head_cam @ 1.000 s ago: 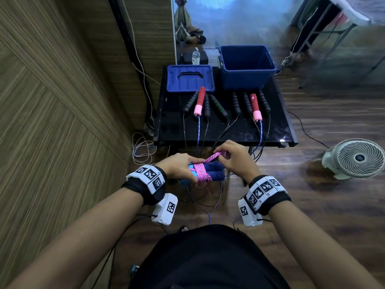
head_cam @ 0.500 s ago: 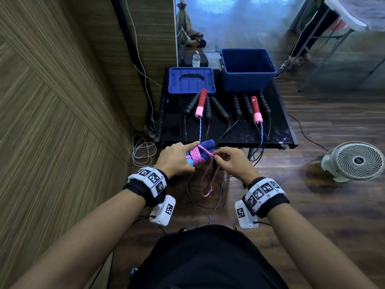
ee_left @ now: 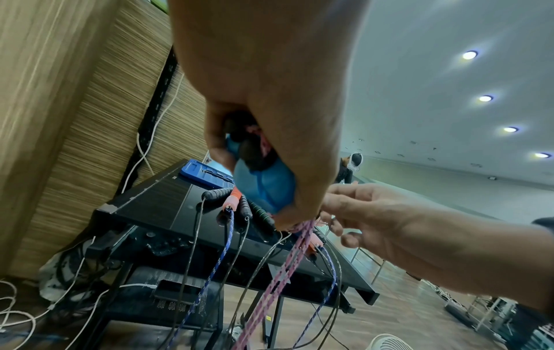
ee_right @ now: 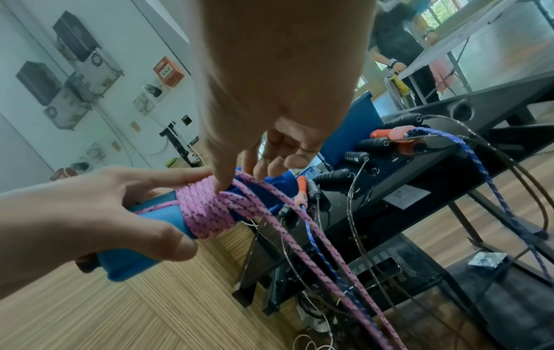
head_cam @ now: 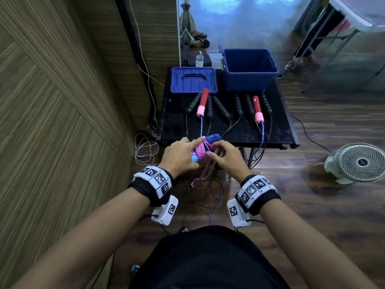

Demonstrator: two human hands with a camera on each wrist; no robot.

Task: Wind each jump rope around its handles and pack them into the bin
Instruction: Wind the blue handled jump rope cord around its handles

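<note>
Pink cord sits wound in tight coils around the blue handles you grasp in your left hand, its forefinger lying straight over the coils. Your right hand pinches the loose strands just at 3 o'clock of the bundle, thumb pressed on the wraps; the loose loop hangs toward the floor. At 12 o'clock, the black surface carries the other jump ropes, their cords trailing over its near edge. Behind them stand the blue bin and, at its 9 o'clock, the lid.
</note>
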